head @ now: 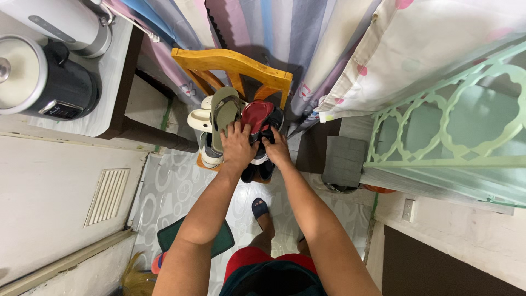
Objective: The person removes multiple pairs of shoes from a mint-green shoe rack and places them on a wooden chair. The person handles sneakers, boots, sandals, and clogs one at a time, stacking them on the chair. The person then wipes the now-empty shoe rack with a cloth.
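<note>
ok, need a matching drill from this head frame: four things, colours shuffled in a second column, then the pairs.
Things:
1. chair back
2. flip-flop under the left hand, the one at
3. sandal beside the right hand
4. cooker body on the counter

Colours:
A. red
B. black
C. yellow
D. olive green

Pairs: 1-C, 2-D, 3-A, 4-B
</note>
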